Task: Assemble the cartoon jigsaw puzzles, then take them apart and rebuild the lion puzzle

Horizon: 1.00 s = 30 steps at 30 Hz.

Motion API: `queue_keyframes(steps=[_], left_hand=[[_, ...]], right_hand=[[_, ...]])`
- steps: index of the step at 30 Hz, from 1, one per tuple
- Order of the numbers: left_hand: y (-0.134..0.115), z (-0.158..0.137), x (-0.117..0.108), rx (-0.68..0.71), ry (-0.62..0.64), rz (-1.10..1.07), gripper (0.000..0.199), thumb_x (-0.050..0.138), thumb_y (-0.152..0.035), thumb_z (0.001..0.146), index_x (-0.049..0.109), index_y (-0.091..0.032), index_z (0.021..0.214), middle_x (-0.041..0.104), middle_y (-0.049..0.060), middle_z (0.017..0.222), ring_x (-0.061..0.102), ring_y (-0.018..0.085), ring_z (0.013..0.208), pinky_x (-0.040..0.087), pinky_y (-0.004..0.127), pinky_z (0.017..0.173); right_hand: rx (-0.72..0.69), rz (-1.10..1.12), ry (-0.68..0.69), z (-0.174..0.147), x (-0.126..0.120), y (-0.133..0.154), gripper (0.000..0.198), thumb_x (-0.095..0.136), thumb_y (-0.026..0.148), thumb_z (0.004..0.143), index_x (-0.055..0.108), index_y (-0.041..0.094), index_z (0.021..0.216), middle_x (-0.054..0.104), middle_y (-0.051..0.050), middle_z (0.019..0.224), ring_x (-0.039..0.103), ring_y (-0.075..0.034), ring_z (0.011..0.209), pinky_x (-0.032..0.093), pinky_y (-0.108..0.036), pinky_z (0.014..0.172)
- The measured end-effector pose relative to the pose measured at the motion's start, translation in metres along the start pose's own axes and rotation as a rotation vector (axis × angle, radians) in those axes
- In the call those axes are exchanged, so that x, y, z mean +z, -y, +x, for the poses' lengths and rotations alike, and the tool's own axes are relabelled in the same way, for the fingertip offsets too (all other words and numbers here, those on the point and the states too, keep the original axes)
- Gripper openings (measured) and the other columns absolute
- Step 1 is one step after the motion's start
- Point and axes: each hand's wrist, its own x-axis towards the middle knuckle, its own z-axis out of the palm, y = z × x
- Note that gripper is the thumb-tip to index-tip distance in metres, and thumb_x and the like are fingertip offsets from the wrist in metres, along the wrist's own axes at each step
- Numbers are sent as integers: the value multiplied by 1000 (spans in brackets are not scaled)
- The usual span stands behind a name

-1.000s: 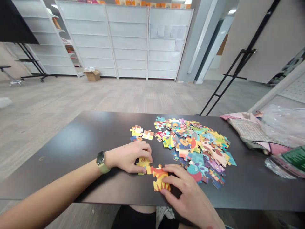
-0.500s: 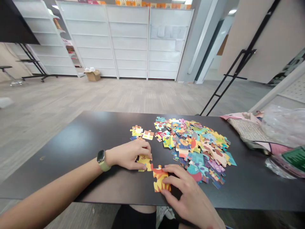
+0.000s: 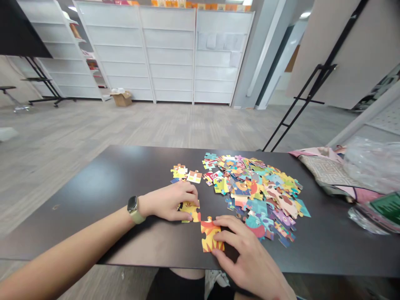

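My left hand (image 3: 173, 202), a watch on its wrist, rests on the dark table with its thumb and fingers closed around a yellow puzzle piece (image 3: 192, 211). Part of that piece is hidden under the fingers. Just right of it and nearer to me lies an orange and yellow puzzle piece (image 3: 208, 238). My right hand (image 3: 245, 248) grips its right side with thumb and fingertips. The two pieces come very close at their corners; I cannot tell whether they touch. Beyond my left hand lie a few loose pieces, among them a white and brown puzzle piece (image 3: 194, 177).
A heap of mixed puzzle pieces (image 3: 258, 187) spreads over the right middle of the table (image 3: 93, 200). At the right edge are a patterned cloth bag (image 3: 331, 168) and clear plastic wrapping (image 3: 362, 162). The table's front edge runs close to my lap.
The yellow piece under my left hand has shifted very slightly away from me. My right hand and the orange piece look almost unmoved.
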Motion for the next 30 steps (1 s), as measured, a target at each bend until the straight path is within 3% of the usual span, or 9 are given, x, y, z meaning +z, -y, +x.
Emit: queue_keyframes(steps=[30], left_hand=[[-3,-1,0,1,-15,8,29,70,-38,87,66,-22,111,62,8,112,59,25,103,44,36,97]], right_hand=[[28,3,0,0,0,2,15,63,16,84,68,23,97,65,-9,122,58,-26,120,50,-42,102]])
